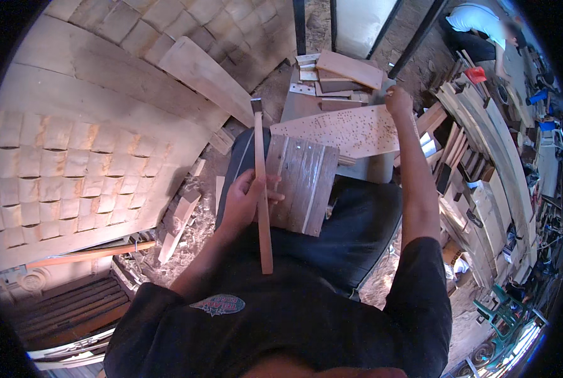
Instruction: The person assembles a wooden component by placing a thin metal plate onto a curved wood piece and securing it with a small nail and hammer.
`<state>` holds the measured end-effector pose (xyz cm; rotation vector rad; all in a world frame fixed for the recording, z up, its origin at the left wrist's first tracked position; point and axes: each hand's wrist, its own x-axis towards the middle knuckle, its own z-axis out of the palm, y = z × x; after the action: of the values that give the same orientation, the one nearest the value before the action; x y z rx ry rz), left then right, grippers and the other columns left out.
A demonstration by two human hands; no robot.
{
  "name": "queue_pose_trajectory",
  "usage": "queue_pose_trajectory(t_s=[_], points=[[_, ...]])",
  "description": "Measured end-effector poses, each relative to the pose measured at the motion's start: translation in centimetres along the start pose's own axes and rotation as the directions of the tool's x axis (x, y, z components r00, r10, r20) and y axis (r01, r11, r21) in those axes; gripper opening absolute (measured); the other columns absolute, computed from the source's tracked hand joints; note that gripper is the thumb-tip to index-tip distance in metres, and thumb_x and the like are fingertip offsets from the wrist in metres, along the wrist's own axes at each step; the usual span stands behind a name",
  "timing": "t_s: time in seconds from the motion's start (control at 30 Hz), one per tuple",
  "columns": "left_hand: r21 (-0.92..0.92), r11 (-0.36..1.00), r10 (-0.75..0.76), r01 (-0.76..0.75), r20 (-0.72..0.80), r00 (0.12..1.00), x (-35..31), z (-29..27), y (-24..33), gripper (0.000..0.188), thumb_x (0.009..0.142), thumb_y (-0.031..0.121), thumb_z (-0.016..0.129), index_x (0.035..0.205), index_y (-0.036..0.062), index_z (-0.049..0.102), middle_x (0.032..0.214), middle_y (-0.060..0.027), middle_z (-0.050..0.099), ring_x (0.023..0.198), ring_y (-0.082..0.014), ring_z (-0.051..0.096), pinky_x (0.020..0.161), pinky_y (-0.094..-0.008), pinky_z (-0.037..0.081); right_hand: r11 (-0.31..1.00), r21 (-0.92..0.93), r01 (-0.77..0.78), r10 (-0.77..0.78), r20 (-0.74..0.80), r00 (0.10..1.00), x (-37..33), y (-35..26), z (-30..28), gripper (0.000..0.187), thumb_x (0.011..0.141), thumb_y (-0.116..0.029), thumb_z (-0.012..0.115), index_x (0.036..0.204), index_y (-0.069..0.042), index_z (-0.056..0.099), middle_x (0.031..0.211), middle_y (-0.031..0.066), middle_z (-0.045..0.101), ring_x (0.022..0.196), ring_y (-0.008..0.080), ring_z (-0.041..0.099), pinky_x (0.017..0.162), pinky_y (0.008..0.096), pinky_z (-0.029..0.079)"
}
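Note:
My left hand (240, 200) is closed round the long wooden handle of a hammer (261, 157), with its dark metal head pointing away from me. Two of its fingertips reach over a square panel of joined wooden slats (301, 183) lying on my lap. Farther off, a pale board (341, 129) is strewn with many small dark specks, too small to tell whether nails or holes. At that board's right end is my right hand (398, 102), its fingers drawn together; what they hold, if anything, is hidden.
Wood offcuts (348, 72) are piled beyond the speckled board. Large woven-wood panels (73, 170) lean on the left. Long planks (496, 138) and scraps crowd the right side. A person in a light shirt (477, 22) bends over at the far right. Shavings (180, 233) litter the ground.

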<state>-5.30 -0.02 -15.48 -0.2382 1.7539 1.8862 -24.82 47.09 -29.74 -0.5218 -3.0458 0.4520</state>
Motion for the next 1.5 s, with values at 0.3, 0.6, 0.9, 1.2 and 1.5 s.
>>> queue_pose_trajectory(t_s=[0.3,0.6,0.9,1.2,1.5], points=[[-0.009,0.999,0.041,-0.042,-0.095,0.995,-0.1,-1.7,1.8,0.038,0.107,0.032,0.049,0.119,-0.0039,0.053,0.122,-0.0162,0.065,0.089,-0.0235,0.074,0.075,-0.0298,0.058,0.963,-0.115,-0.243,0.267,0.285,0.921,8.1,-0.1,5.4,0.044,0.088,-0.031,0.059,0.123,-0.005,0.068,0.130,0.0227,0.063,0.122,0.0387,0.060,0.101,0.0484,0.050],[-0.074,0.997,0.030,-0.033,-0.041,0.999,1.4,-1.8,0.8,0.038,0.107,0.031,0.049,0.120,-0.0043,0.053,0.123,-0.0166,0.065,0.090,-0.0250,0.074,0.076,-0.0295,0.058,0.976,-0.202,-0.076,0.123,0.230,0.965,10.6,4.8,5.9,0.043,0.085,-0.029,0.063,0.114,0.003,0.069,0.120,0.0282,0.066,0.116,0.0418,0.063,0.098,0.0447,0.052],[-0.045,0.998,0.040,-0.042,-0.053,0.998,1.6,-1.9,0.5,0.038,0.106,0.033,0.049,0.121,-0.0029,0.052,0.123,-0.0172,0.065,0.090,-0.0271,0.074,0.075,-0.0312,0.058,0.937,-0.278,0.212,-0.114,0.330,0.937,11.4,7.2,6.2,0.028,0.078,-0.012,0.065,0.099,0.004,0.072,0.105,0.0297,0.069,0.101,0.0427,0.067,0.085,0.0469,0.053],[0.015,1.000,0.014,-0.013,-0.055,0.998,1.8,-1.1,1.2,0.037,0.106,0.031,0.051,0.119,-0.0028,0.053,0.122,-0.0172,0.066,0.090,-0.0263,0.074,0.077,-0.0314,0.058,0.826,-0.329,0.458,-0.328,0.381,0.865,10.4,8.4,1.1,0.017,0.083,-0.008,0.062,0.099,-0.001,0.064,0.097,0.0263,0.067,0.092,0.0420,0.066,0.077,0.0480,0.052],[0.025,0.999,0.028,-0.027,-0.044,0.999,2.4,0.7,1.4,0.031,0.102,0.024,0.057,0.115,-0.0043,0.060,0.111,-0.0143,0.070,0.093,-0.0197,0.072,0.084,-0.0295,0.055,0.915,0.388,0.112,-0.126,0.011,0.992,-5.8,2.6,-11.0,0.032,0.092,-0.016,0.069,0.120,0.000,0.068,0.106,0.0118,0.073,0.098,0.0180,0.068,0.088,0.0325,0.053]])
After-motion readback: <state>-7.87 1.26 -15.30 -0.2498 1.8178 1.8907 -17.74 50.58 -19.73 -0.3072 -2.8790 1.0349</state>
